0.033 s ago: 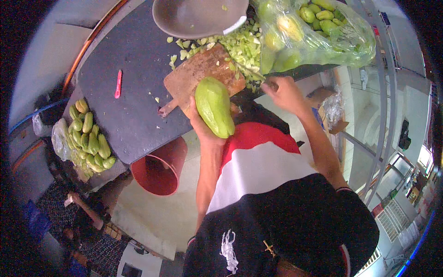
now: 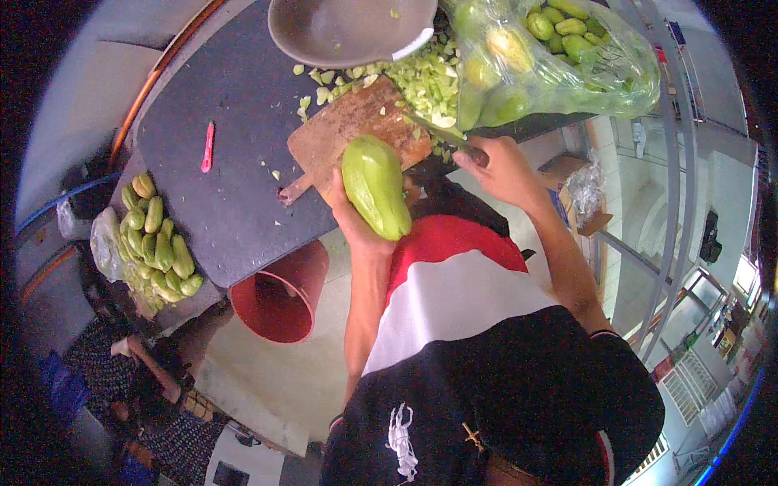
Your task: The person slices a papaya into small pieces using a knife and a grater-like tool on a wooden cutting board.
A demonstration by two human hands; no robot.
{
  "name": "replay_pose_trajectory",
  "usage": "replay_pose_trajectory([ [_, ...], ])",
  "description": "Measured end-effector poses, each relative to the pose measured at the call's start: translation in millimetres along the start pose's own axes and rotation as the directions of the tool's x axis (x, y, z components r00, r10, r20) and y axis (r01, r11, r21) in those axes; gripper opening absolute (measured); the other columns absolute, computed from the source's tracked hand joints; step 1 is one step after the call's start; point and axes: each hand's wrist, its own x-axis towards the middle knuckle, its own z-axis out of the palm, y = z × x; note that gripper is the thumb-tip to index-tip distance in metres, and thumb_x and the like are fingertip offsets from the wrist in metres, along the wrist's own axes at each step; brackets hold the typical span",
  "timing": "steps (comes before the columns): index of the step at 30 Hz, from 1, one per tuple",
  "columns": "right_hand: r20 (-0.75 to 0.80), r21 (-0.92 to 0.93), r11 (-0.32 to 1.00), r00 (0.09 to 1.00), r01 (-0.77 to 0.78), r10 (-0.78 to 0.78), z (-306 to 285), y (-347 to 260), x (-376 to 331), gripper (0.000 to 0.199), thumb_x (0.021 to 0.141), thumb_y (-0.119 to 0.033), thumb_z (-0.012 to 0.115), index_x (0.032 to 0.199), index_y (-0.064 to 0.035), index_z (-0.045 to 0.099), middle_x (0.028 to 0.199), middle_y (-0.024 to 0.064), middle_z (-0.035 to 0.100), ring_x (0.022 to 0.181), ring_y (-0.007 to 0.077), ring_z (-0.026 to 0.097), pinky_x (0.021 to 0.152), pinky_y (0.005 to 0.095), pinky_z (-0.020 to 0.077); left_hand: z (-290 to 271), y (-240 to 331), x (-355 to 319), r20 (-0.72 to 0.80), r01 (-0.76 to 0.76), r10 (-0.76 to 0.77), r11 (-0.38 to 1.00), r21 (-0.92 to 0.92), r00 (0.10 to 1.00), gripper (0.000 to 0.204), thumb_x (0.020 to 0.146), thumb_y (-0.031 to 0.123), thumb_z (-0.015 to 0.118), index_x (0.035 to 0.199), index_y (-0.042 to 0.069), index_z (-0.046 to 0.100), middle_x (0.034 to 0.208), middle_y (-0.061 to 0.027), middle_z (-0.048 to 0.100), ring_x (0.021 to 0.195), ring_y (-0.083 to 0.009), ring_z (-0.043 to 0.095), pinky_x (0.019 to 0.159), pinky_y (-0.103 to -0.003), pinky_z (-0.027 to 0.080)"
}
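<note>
My left hand point(image 2: 354, 220) is wrapped round a large light-green fruit point(image 2: 375, 186) that looks like a green papaya, holding it up over the near edge of the cutting board. My right hand point(image 2: 504, 166) grips a knife point(image 2: 442, 130) by its handle, the blade pointing left across the board's right edge, apart from the fruit. Beneath lies the wooden cutting board point(image 2: 336, 125), its surface stained and its handle toward the left. Chopped pale-green pieces point(image 2: 433, 81) are heaped beyond and beside the board.
A grey bowl point(image 2: 352, 36) stands at the far edge. A clear plastic bag point(image 2: 519, 89) of green fruits is at the far right. A pink cutter point(image 2: 208, 147) and a pile of small green fruits point(image 2: 158, 243) lie left. Below the table edge is a red bucket point(image 2: 279, 304). Another person point(image 2: 154, 377) is at lower left.
My right hand has turned a little with the knife, and more of the blade shows. The fruit in my left hand has barely moved.
</note>
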Motion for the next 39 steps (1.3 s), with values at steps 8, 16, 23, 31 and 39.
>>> replay_pose_trajectory([
  [8, -0.027, -0.308, 0.786, 0.821, 0.536, -0.571, 19.9, -60.5, -40.0, 0.023, 0.063, -0.008, 0.072, 0.08, -0.0071, 0.056, 0.075, 0.0088, 0.057, 0.07, 0.0296, 0.06, 0.062, 0.0419, 0.0465, 0.2, 4.6, 8.6, -0.003, -0.068, 0.068, 0.998, -0.014, 0.998, 0.061, 0.095, 0.059, 0.046, 0.126, 0.008, 0.058, 0.113, -0.0122, 0.067, 0.095, -0.0267, 0.068, 0.081, -0.041, 0.058],
  [16, -0.07, -0.354, 0.772, 0.808, 0.528, -0.585, 35.7, -59.3, -32.2, 0.024, 0.062, -0.009, 0.072, 0.079, -0.008, 0.055, 0.075, 0.0063, 0.058, 0.067, 0.0268, 0.059, 0.065, 0.0382, 0.0453, 7.0, 3.7, 4.4, -0.08, -0.114, 0.11, 0.992, -0.053, 0.991, 0.056, 0.096, 0.058, 0.045, 0.124, 0.011, 0.059, 0.112, -0.0103, 0.068, 0.096, -0.0262, 0.068, 0.082, -0.042, 0.058],
  [23, -0.105, -0.388, 0.763, 0.798, 0.517, -0.594, 38.0, -55.0, -23.8, 0.023, 0.062, -0.008, 0.071, 0.077, -0.0088, 0.054, 0.073, 0.0065, 0.058, 0.067, 0.0268, 0.059, 0.064, 0.0383, 0.0456, 20.1, 1.9, 0.3, -0.149, -0.121, 0.123, 0.992, 0.019, 0.981, 0.057, 0.093, 0.061, 0.049, 0.12, 0.012, 0.061, 0.109, -0.0073, 0.067, 0.094, -0.0216, 0.066, 0.079, -0.039, 0.057],
  [31, -0.23, -0.326, 0.929, 0.939, 0.175, -0.257, 26.2, -11.4, 12.9, 0.023, 0.071, -0.014, 0.073, 0.084, -0.0059, 0.056, 0.079, 0.0144, 0.067, 0.076, 0.038, 0.066, 0.066, 0.0495, 0.0536, 49.0, -0.5, -15.0, -0.158, -0.208, 0.228, 0.969, 0.133, 0.961, 0.059, 0.094, 0.061, 0.044, 0.124, 0.011, 0.056, 0.111, -0.0081, 0.066, 0.097, -0.0255, 0.066, 0.082, -0.04, 0.056],
  [39, -0.087, -0.247, 0.787, 0.796, 0.566, -0.6, 20.2, -58.7, -21.7, 0.022, 0.064, -0.011, 0.071, 0.08, -0.0086, 0.057, 0.077, 0.0082, 0.063, 0.07, 0.0311, 0.062, 0.065, 0.0424, 0.0503, 14.4, -1.2, 6.3, -0.177, -0.27, 0.272, 0.962, 0.04, 0.946, 0.061, 0.09, 0.061, 0.049, 0.124, 0.011, 0.055, 0.11, -0.0085, 0.064, 0.096, -0.0237, 0.065, 0.08, -0.039, 0.057],
])
